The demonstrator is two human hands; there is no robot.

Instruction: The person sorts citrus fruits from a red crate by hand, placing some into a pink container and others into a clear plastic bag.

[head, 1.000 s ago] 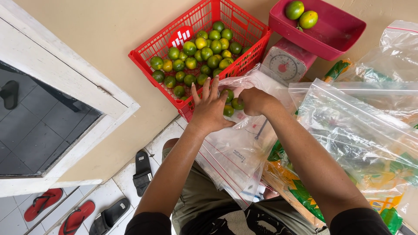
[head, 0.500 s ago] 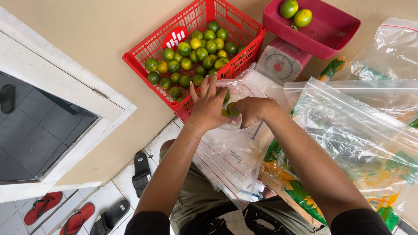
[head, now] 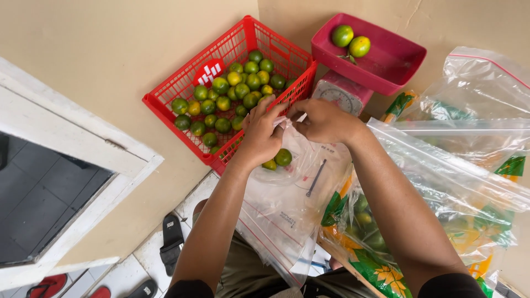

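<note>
My left hand (head: 260, 138) and right hand (head: 323, 120) both pinch the top edge of a clear bag (head: 298, 176), each grip clenched on the plastic. The bag hangs just in front of the red basket (head: 165, 107) and holds a few limes (head: 283, 157). The basket is part full of limes. The scale's pink tray (head: 397, 66) holds two more.

Two hands pinching together, arms stretched out

Both bare arms reach forward and come close at the hands. The left hand (head: 260, 138) has its back up and its fingers bent, pinching with thumb and fingertips. The right hand (head: 323, 120) sits just beside the left hand, almost touching it, fingers curled in and pinching too. Dark short sleeves show at the upper arms.
</note>
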